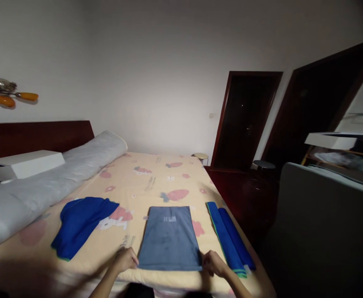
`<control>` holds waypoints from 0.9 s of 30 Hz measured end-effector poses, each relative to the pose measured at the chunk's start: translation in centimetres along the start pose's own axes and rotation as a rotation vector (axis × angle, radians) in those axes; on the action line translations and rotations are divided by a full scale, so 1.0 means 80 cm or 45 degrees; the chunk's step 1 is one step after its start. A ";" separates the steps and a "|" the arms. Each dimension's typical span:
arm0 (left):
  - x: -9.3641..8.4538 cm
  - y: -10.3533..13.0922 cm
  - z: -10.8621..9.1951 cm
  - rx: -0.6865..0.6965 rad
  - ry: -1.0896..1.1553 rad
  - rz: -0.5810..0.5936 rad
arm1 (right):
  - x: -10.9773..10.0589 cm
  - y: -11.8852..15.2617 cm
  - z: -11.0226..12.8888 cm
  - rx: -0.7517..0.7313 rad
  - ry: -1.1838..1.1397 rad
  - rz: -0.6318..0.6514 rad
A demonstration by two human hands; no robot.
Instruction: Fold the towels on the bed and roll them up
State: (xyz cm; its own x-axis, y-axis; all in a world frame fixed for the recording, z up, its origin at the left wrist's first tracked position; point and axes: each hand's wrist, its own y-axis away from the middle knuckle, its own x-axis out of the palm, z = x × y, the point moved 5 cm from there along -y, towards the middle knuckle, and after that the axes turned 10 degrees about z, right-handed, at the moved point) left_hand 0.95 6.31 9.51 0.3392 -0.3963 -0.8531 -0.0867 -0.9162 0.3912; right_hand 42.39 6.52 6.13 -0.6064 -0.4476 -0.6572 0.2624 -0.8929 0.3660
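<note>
A flat grey cloth [169, 242] with small white lettering near its far edge lies on the bed, its short side toward me. My left hand [126, 260] is closed at its near left corner, fingertips pinched on the edge. At the near right corner my right hand [215, 263] is also closed, with its fingers curled at the fabric. To the left lies a crumpled blue cloth [82, 223], apart from both hands. Two long folded blue cloths, one with green edging [225, 240] and a darker one [236, 238], lie side by side right of my right hand.
The bed [147, 178] has a cream sheet with strawberry prints. A long grey bolster [60, 178] and a white box [29, 163] lie by the headboard [35, 138]. Stools [201, 156] stand beyond the bed; a dark panel [321, 231] rises at the right.
</note>
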 end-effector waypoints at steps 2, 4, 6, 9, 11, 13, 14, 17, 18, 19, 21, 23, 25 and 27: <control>-0.004 -0.003 -0.014 0.050 -0.090 0.033 | -0.002 -0.004 0.005 0.023 0.118 0.016; -0.004 -0.006 -0.042 0.081 -0.164 -0.002 | -0.002 -0.011 0.022 0.020 0.232 -0.073; 0.003 -0.010 -0.082 0.111 -0.201 -0.090 | 0.009 -0.022 0.052 -0.015 0.318 -0.211; 0.037 -0.022 -0.140 0.193 -0.211 -0.219 | 0.057 -0.044 0.101 -0.108 0.386 -0.318; 0.073 -0.033 -0.156 0.289 -0.231 -0.287 | 0.098 -0.058 0.114 -0.198 0.438 -0.344; 0.108 -0.045 -0.142 0.370 -0.263 -0.329 | 0.130 -0.067 0.100 -0.309 0.522 -0.421; 0.123 -0.050 -0.124 0.388 -0.278 -0.341 | 0.141 -0.068 0.082 -0.367 0.573 -0.496; 0.150 -0.060 -0.052 0.344 -0.304 -0.392 | 0.151 -0.059 0.012 -0.521 0.706 -0.814; 0.155 -0.061 -0.031 0.318 -0.306 -0.421 | 0.151 -0.054 -0.009 -0.550 0.740 -0.912; 0.159 -0.062 -0.015 0.285 -0.306 -0.453 | 0.151 -0.049 -0.025 -0.560 0.768 -0.990; 0.167 -0.064 -0.003 0.205 -0.308 -0.511 | 0.151 -0.045 -0.037 -0.504 0.799 -1.081; 0.174 -0.071 -0.015 0.100 -0.308 -0.568 | 0.151 -0.051 -0.019 -0.382 0.785 -1.088; 0.174 -0.081 -0.046 0.044 -0.305 -0.627 | 0.150 -0.065 0.021 -0.330 0.738 -1.008; 0.166 -0.093 -0.082 0.147 -0.306 -0.658 | 0.146 -0.085 0.067 -0.408 0.691 -0.840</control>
State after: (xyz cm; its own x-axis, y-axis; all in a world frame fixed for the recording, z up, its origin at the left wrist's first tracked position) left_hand 12.27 8.24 -2.43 0.1436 0.1143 -0.9830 -0.0729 -0.9894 -0.1257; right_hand 29.46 7.62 -0.49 -0.2920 0.2695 -0.9177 0.2330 -0.9105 -0.3415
